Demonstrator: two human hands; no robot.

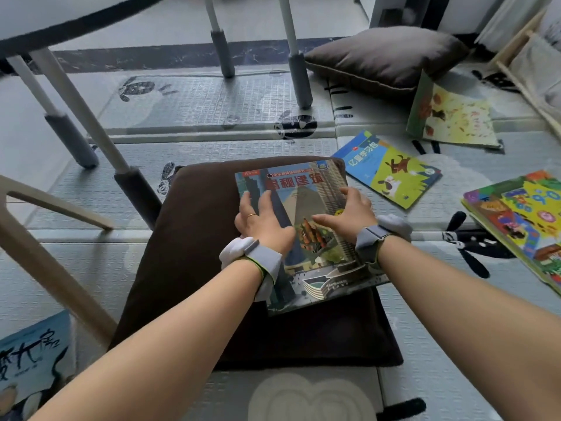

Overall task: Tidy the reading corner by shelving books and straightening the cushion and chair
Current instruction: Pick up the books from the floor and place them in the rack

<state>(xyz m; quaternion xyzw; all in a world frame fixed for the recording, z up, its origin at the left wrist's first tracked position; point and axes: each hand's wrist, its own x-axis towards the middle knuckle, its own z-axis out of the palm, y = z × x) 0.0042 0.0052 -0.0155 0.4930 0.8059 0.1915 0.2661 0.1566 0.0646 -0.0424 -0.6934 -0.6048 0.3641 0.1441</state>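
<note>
Book (303, 189): was bracketed on cushion (197, 268); lift judged imminent.
Left hand (261, 221): fingers were spread flat.
Right hand (349, 215): finger curl unclear.

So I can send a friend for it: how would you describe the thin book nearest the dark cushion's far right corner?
Find the dark brown cushion on the floor mat, a book of buildings on it. Just past its far right corner a thin book lies flat. Only its cover is half blue, half lime green, with two dogs.
</note>
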